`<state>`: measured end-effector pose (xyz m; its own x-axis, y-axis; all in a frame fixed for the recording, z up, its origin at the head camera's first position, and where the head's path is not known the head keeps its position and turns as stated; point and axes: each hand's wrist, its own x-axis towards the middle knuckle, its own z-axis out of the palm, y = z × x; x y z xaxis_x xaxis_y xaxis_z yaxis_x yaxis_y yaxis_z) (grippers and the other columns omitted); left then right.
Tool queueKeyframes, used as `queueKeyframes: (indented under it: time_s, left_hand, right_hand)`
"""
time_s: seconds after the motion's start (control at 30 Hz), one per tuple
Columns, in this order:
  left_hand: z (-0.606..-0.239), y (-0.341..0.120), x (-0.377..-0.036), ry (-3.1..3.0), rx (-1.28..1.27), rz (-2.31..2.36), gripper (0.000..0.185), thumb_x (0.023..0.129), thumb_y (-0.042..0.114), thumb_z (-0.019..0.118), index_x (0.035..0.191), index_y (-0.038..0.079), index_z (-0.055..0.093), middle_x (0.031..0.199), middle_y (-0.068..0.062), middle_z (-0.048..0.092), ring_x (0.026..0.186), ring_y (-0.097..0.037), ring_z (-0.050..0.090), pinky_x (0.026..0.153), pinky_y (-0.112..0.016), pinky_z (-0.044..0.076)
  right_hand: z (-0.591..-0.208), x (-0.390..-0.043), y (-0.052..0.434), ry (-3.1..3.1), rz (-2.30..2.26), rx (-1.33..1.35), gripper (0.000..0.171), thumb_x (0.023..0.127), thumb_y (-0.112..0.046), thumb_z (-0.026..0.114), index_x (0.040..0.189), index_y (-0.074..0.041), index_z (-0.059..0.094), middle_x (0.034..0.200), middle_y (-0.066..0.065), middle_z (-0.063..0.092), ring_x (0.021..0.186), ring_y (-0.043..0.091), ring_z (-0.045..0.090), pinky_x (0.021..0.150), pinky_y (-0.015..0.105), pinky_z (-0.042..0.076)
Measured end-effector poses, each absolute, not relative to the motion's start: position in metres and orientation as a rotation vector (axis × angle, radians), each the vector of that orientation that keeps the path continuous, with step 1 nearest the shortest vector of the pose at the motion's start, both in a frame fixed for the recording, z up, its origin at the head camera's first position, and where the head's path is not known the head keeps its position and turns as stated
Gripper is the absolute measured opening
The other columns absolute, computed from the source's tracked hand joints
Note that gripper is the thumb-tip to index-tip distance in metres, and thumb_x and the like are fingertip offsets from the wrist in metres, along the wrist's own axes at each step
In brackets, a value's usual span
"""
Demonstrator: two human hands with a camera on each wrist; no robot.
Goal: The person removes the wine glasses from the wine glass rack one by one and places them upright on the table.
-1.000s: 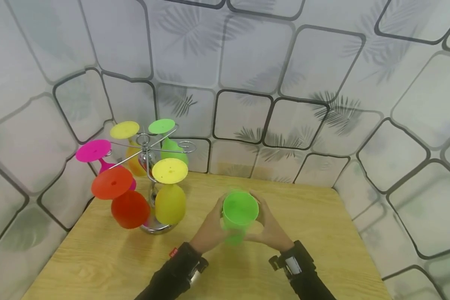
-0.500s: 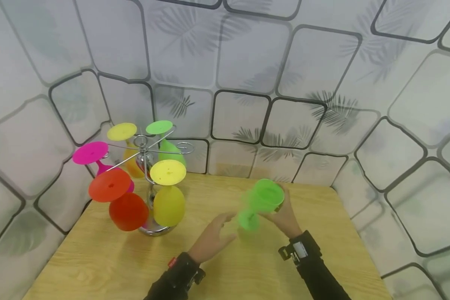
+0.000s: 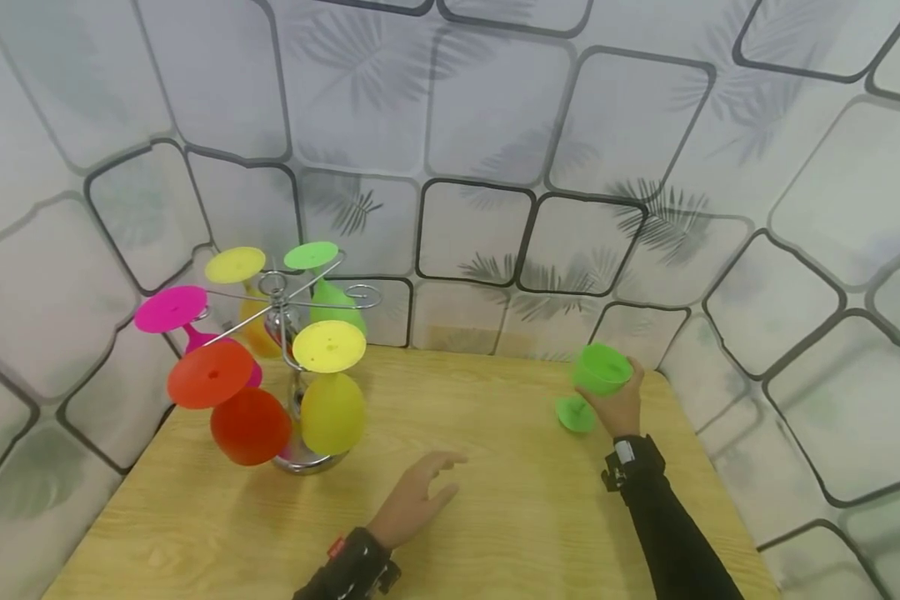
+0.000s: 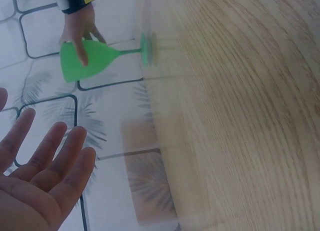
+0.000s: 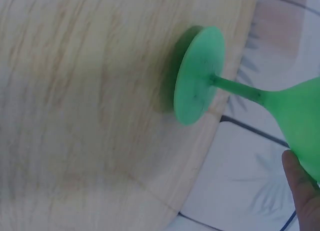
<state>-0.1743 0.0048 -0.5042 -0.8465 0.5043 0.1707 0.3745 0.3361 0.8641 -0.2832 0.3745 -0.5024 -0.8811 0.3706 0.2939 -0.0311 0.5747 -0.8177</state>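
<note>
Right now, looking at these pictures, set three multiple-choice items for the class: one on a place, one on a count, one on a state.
1. Where is the green glass?
A) far right of the table
B) on the rack
C) on the floor

2. How many glasses hang on the rack?
A) three
B) five
C) eight

3. How is the left hand?
A) gripping a glass
B) in a fist
C) open, holding nothing

Answers: 1 A, the right hand holds it there; 2 B, five hang upside down; 3 C, its fingers are spread.
</note>
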Motion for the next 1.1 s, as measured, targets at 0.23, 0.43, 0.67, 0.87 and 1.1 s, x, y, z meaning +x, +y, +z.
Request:
queueKeyframes:
  time_s: [0.23,0.43,0.67,0.87,1.1]
  left_hand:
    - [-0.505,0.005,-0.175,2.432,0.782,1.572,0.035,0.094,0.022,0.052,0.129,0.016,0.052,0.131,-0.006,0.055,0.117,-0.029,0.054,0.095,-0.053,0.047]
    - [-0.504,0.006,-0.175,2.431,0.774,1.578,0.034,0.094,0.021,0.051,0.128,0.016,0.052,0.130,-0.007,0.056,0.116,-0.029,0.055,0.095,-0.053,0.047]
    - [-0.503,0.002,-0.173,2.491,0.784,1.516,0.034,0.094,0.020,0.052,0.127,0.013,0.053,0.127,-0.005,0.057,0.114,-0.028,0.056,0.095,-0.048,0.048]
    - [-0.491,-0.010,-0.170,2.716,0.861,1.319,0.033,0.093,0.017,0.054,0.126,0.019,0.053,0.127,0.001,0.057,0.118,-0.019,0.055,0.099,-0.041,0.048]
    - [-0.475,-0.018,-0.170,2.955,1.069,1.201,0.032,0.089,0.017,0.062,0.120,0.017,0.058,0.122,-0.001,0.059,0.115,-0.016,0.057,0.096,-0.036,0.051]
  right_hand:
    - [-0.512,-0.278,0.386,-2.282,1.247,-0.367,0.105,0.071,-0.014,0.081,0.145,-0.014,0.006,0.143,0.025,0.034,0.129,0.046,0.038,0.109,0.058,0.031]
    - [-0.515,-0.278,0.387,-2.271,1.280,-0.357,0.106,0.072,-0.014,0.080,0.146,-0.016,0.004,0.144,0.025,0.032,0.131,0.046,0.036,0.110,0.059,0.030]
    - [-0.501,-0.264,0.379,-2.246,1.341,-0.425,0.114,0.075,-0.017,0.078,0.148,-0.014,-0.009,0.151,0.028,0.015,0.135,0.049,0.026,0.111,0.060,0.026]
    - [-0.467,-0.241,0.345,-2.113,1.293,-0.334,0.103,0.076,-0.010,0.075,0.149,-0.011,0.003,0.153,0.023,0.013,0.141,0.043,0.017,0.115,0.058,0.020]
    - [-0.420,-0.229,0.284,-2.095,1.004,0.185,0.081,0.069,0.001,0.075,0.140,0.000,0.035,0.143,0.027,0.033,0.133,0.044,0.029,0.109,0.061,0.026]
